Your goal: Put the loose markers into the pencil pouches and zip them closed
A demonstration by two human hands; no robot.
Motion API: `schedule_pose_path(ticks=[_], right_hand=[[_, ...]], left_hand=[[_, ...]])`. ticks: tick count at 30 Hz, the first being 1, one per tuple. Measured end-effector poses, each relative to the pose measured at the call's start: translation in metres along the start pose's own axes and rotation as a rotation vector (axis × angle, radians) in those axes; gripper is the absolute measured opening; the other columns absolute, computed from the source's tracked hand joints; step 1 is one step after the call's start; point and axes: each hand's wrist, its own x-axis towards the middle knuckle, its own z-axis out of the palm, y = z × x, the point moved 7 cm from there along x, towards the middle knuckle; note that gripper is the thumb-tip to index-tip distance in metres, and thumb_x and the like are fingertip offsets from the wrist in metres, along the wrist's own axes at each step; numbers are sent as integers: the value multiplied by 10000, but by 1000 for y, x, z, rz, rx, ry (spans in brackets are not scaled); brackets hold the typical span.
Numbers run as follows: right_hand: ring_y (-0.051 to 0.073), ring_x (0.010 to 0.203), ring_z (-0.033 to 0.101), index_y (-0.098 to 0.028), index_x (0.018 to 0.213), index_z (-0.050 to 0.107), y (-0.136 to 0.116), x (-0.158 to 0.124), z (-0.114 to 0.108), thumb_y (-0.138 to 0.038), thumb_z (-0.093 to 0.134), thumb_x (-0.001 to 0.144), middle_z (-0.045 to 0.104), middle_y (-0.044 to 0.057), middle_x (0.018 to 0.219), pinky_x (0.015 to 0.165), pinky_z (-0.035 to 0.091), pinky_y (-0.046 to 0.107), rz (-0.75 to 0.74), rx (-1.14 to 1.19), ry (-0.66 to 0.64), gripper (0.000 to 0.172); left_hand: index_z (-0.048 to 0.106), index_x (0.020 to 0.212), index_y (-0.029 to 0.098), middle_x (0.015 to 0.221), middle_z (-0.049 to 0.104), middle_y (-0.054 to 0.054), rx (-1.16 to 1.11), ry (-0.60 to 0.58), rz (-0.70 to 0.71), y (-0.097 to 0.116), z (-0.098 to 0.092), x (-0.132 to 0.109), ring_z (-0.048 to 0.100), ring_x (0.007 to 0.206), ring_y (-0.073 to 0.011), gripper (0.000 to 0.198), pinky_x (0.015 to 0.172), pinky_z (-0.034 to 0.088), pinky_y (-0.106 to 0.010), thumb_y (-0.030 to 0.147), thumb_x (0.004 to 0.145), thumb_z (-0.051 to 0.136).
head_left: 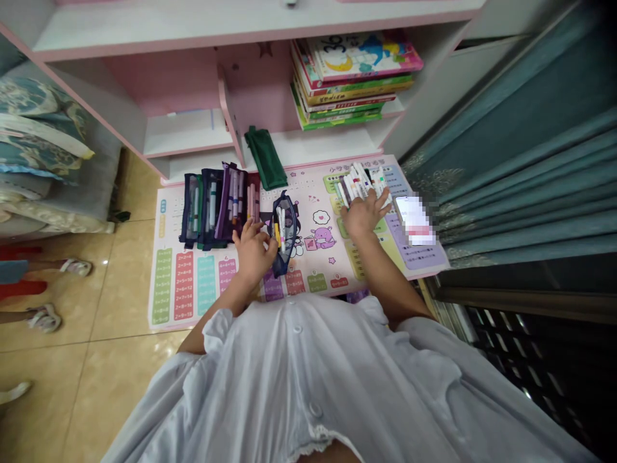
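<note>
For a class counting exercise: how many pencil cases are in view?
5: navy case, second navy case, purple case, in a row on the mat; a case at the left hand; a green case on the shelf. More may be hidden.

A white shelf unit with pink edging stood ahead, holding a stack of children's books. Glossy beige floor tiles spread along the left beneath patterned cushions, and teal curtains hung on the right above a dark window frame.

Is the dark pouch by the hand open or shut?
Open: the dark zip pouch gapes beside the left hand, showing a yellow pen inside.
</note>
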Motion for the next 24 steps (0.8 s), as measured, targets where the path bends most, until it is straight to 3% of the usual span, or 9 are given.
schedule_pose_path(ticks=[4, 8, 12, 17, 24], right_hand=[[469, 1535, 144, -102, 921, 745, 0, 3, 0, -258, 587, 849, 419, 235, 1560, 1171, 136, 766, 6, 19, -17, 233], [456, 1529, 186, -140, 816, 738, -12, -7, -14, -265, 601, 804, 469, 198, 1540, 1155, 166, 775, -10, 109, 23, 186], [418, 1518, 239, -171, 700, 713, -46, -37, -31, -284, 653, 762, 540, 137, 1494, 1176, 224, 717, -129, 294, 14, 143], [404, 1505, 285, -189, 626, 706, -94, -77, -38, -277, 704, 747, 604, 117, 1429, 1180, 292, 627, -286, 443, -94, 149], [436, 1528, 231, -173, 645, 739, -131, -93, -29, -299, 729, 776, 548, 142, 1499, 1174, 272, 650, -355, 403, -258, 182]], left_hand=[[635, 663, 209, 1310, 697, -100, 6, 2, -3, 0, -1, 0, 457, 1445, -347, 185, 1185, 250, -703, 244, 843, 608], [644, 683, 208, 1320, 692, -99, 10, -9, -5, 0, 0, 0, 451, 1449, -352, 172, 1183, 249, -702, 245, 845, 600], [647, 681, 209, 1319, 690, -99, 5, -9, 6, 0, 1, 0, 444, 1453, -352, 178, 1180, 248, -702, 249, 847, 595], [649, 674, 211, 1323, 688, -101, 3, -20, 3, 2, 2, 1, 446, 1451, -350, 192, 1191, 231, -697, 268, 850, 597], [654, 689, 217, 1323, 691, -100, 16, 2, 4, 1, 0, -1, 444, 1455, -338, 174, 1191, 241, -689, 253, 849, 597]])
